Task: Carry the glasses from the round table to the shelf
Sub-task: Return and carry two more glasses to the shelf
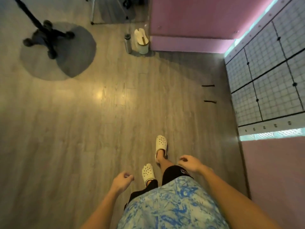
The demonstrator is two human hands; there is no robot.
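While over wood-grain plank floor, left hand and right hand loosely curled, empty; glasses, shelf out of frame.

Both hands, left hand and right hand, are hanging empty, fingers loosely curled. White clogs are stepping over the wooden floor between them.

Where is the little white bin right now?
In the head view, the white bin stands on the wooden floor near the top, a bit right of the middle. It is beside a grey bottle, against the pink wall's corner.
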